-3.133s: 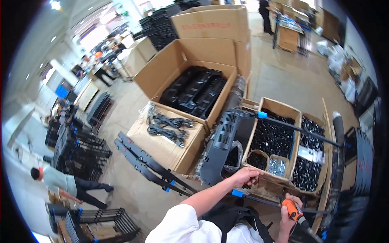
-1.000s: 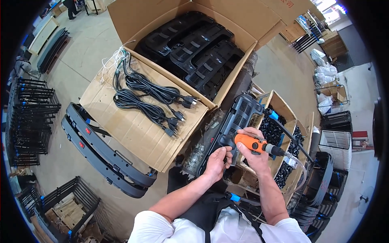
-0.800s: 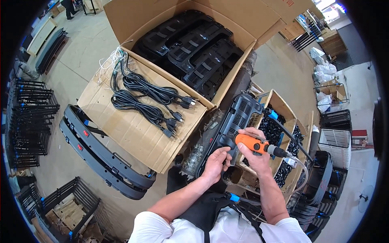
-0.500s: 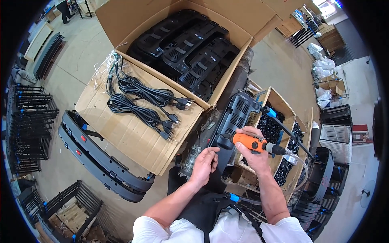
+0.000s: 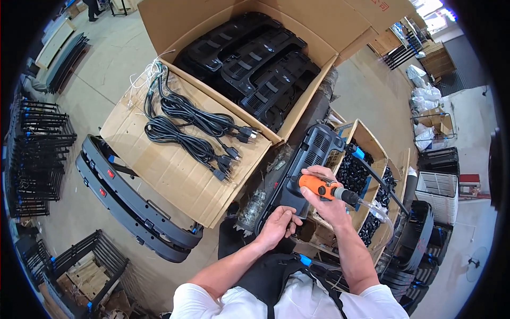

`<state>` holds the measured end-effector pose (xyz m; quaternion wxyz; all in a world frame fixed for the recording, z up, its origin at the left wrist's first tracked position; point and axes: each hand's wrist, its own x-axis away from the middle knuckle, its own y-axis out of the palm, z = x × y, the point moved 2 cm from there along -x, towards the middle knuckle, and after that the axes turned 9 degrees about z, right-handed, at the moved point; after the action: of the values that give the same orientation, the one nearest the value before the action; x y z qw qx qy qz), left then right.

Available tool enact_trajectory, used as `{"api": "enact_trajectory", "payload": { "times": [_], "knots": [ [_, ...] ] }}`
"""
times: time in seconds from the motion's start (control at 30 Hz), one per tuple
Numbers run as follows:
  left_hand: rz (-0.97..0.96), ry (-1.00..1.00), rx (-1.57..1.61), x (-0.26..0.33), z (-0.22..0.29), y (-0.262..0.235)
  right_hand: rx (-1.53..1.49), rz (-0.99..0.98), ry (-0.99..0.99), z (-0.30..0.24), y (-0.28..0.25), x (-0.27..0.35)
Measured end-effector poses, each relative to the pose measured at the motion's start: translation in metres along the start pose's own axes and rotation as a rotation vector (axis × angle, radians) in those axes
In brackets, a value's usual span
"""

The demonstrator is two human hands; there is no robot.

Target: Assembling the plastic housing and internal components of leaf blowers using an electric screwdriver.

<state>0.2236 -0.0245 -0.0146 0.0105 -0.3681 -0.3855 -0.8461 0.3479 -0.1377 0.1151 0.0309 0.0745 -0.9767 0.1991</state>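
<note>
My right hand [image 5: 333, 212] is wrapped round an orange power screwdriver [image 5: 320, 186], whose clear hose trails off to the right. Under it lies a long black plastic cover [image 5: 302, 159] with vent slots, resting on a worn, plastic-wrapped support. At the near end of the cover, my left hand [image 5: 275, 227] has its fingers curled and pressed together. Whatever those fingers hold, if anything, is too small to make out. The tool's working end is hidden by my right hand.
Ahead stands an open carton [image 5: 226, 109] of black covers. Bundled black power cords [image 5: 194, 125] lie on a cardboard flap [image 5: 175, 181]. Wooden bins [image 5: 372, 141] of small black parts stand at right. Curved grey pieces [image 5: 143, 215] sit at left, near black metal frames [image 5: 40, 154].
My left hand has moved right and slightly down, onto the cover's near end. The screwdriver in my right hand has shifted slightly left. The view has moved a little.
</note>
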Motion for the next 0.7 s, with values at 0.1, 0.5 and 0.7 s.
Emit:
{"api": "enact_trajectory", "payload": {
  "times": [0.1, 0.5, 0.7],
  "knots": [
    [0.001, -0.009, -0.042, -0.003, 0.001, -0.002, 0.096, -0.018, -0.037, -0.003, 0.002, 0.002],
    [0.031, -0.041, -0.022, -0.004, -0.003, -0.001, 0.179, -0.044, -0.057, -0.006, 0.005, -0.005],
    [0.053, -0.029, -0.010, -0.003, -0.002, 0.001, 0.178, -0.082, -0.102, -0.005, 0.007, -0.008]
  ]
}}
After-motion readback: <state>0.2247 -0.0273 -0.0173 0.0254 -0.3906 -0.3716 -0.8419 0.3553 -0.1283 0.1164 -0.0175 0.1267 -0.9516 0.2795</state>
